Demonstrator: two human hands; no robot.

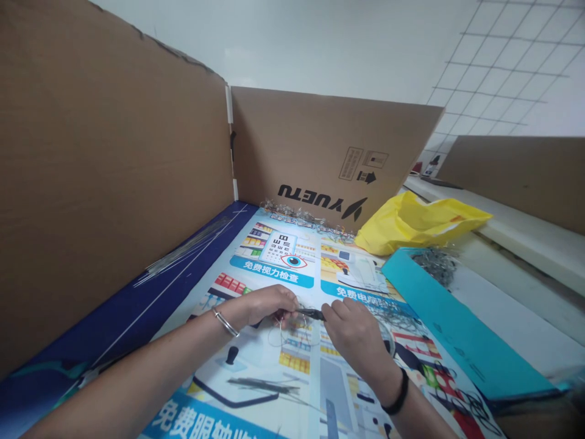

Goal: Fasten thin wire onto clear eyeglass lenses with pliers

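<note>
My left hand (273,303) is closed, thumb and fingers pinching a thin wire (275,336) that curves in loops below the fingertips. My right hand (351,329) wraps round dark pliers (311,313), whose jaws point left and reach the left fingertips. What lies right between the jaws is too small to tell. Under the hands is a printed poster sheet (274,280). A bundle of straight thin wires (262,385) lies on it, nearer to me. More tangled thin wires (395,316) lie to the right of my right hand.
Cardboard walls stand at the left (114,152) and back (292,140). Long wires (183,250) lie along the left wall, and small wire pieces (297,212) line the back. At right are a yellow bag (411,222), a teal box flap (457,329) and a wire clump (434,266).
</note>
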